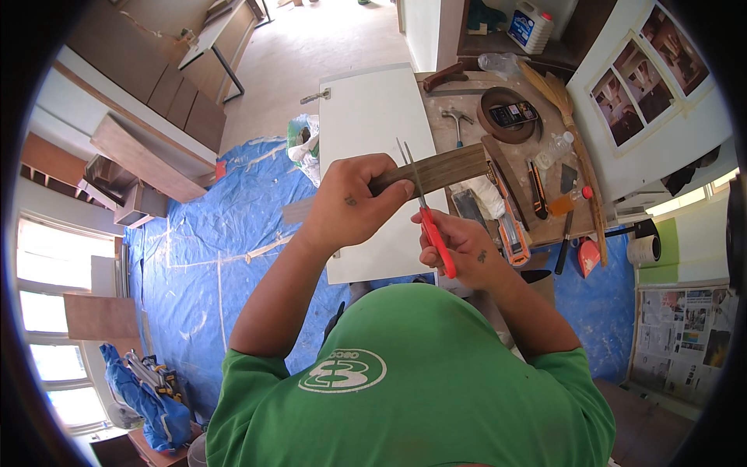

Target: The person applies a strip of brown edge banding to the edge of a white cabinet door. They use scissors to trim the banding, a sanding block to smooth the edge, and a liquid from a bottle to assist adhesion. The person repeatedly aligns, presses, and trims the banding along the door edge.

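The left hand (354, 194) is closed on a brown strip (455, 167), its thumb laid along the near face and its fingers curled around the far side. The right hand (461, 247) grips the red handles of the scissors (425, 210), just below and to the right of the left thumb.

The strip is held up in front of the chest. Its long axis runs from the left hand out to the right, rising a little toward the far end. The scissors stand nearly square across it, blades pointing away from the body and tips slightly apart past the strip's far edge. One blade shows in front of the strip; I cannot tell how the other lies behind it. The left hand is on the strip itself, just beside the blades; the right sits nearer the body and reaches the strip only through the scissors. Most of the visible length lies right of the blades.

Below is a white panel (373, 109), with the tabletop (548, 226) to its right. There lie a hammer (457, 118), a brown roll (488, 124) with a phone (513, 114) on it, and a cutter (537, 189). A blue sheet (194, 249) covers the floor at left.
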A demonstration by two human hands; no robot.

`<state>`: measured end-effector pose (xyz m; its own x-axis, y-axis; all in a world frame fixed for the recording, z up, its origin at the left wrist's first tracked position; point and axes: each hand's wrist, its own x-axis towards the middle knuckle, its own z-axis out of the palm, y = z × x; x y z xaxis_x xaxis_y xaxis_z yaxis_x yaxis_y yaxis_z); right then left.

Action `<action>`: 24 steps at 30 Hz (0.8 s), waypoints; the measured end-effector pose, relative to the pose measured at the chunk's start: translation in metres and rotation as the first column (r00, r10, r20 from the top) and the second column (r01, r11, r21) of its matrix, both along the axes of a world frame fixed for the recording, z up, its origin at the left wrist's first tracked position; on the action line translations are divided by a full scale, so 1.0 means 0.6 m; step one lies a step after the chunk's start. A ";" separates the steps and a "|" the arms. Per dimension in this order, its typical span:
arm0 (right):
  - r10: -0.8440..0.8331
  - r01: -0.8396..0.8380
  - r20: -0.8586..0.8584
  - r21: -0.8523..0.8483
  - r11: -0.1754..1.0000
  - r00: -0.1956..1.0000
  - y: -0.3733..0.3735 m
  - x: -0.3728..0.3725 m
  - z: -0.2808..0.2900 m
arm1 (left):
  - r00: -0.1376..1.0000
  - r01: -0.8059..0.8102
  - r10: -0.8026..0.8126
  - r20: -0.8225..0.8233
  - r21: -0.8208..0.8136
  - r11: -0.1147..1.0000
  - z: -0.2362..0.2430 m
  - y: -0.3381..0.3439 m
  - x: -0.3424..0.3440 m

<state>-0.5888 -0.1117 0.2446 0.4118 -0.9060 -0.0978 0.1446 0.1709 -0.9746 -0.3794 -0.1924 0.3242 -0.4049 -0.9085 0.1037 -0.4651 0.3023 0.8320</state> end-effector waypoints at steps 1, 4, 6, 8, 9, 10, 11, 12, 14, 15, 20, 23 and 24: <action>-0.002 0.002 0.003 -0.003 1.000 1.000 0.000 0.000 -0.001 | 1.000 0.001 -0.001 -0.004 0.000 1.000 -0.001 0.000 0.000; -0.006 0.006 -0.011 -0.026 1.000 1.000 0.000 0.000 -0.001 | 1.000 0.003 -0.003 -0.011 -0.003 1.000 -0.003 0.000 0.001; -0.009 0.008 -0.026 -0.040 0.999 1.000 0.000 0.001 0.000 | 1.000 0.003 -0.003 -0.009 -0.010 1.000 -0.003 0.000 0.002; -0.014 0.012 -0.041 -0.048 0.999 0.999 0.000 0.001 0.004 | 1.000 0.015 -0.015 0.005 -0.022 1.000 0.000 -0.001 0.002; -0.014 0.012 -0.043 -0.059 0.998 0.999 0.000 0.001 0.002 | 1.000 0.021 -0.021 0.012 -0.027 0.999 0.002 -0.001 0.003; -0.015 0.011 -0.045 -0.070 0.998 0.999 0.000 0.000 0.001 | 1.000 0.022 -0.022 0.012 -0.021 1.000 0.004 0.000 0.002; -0.015 0.011 -0.047 -0.080 0.997 0.999 0.000 -0.001 0.000 | 1.000 0.023 -0.023 0.011 -0.015 1.000 0.006 0.001 0.002; -0.020 0.014 -0.065 -0.084 0.996 0.998 0.000 -0.001 0.002 | 1.000 0.024 -0.023 0.011 -0.009 1.000 0.007 0.001 0.002; -0.032 0.022 -0.101 -0.092 0.995 0.994 0.002 0.000 0.008 | 0.999 0.031 -0.031 0.008 -0.005 1.000 0.006 0.001 0.001; -0.034 0.024 -0.097 -0.098 0.995 0.995 0.002 -0.001 0.007 | 0.999 0.035 -0.035 0.006 -0.004 0.999 0.005 0.001 0.001; -0.055 0.042 -0.093 -0.134 0.990 0.994 0.006 0.000 0.005 | 0.998 0.055 -0.055 0.031 0.004 0.999 0.006 0.002 0.004; -0.068 0.053 -0.106 -0.138 0.989 0.992 0.007 0.001 0.009 | 0.998 0.055 -0.055 0.032 -0.001 0.998 0.009 0.003 0.003; -0.068 0.055 -0.097 -0.129 0.990 0.993 0.007 0.001 0.008 | 0.998 0.056 -0.056 0.032 -0.003 0.998 0.010 0.003 0.003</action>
<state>-0.5885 -0.1073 0.2497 0.3489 -0.9369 -0.0199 0.0507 0.0401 -0.9979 -0.3775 -0.1906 0.3303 -0.4580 -0.8840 0.0936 -0.4734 0.3316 0.8160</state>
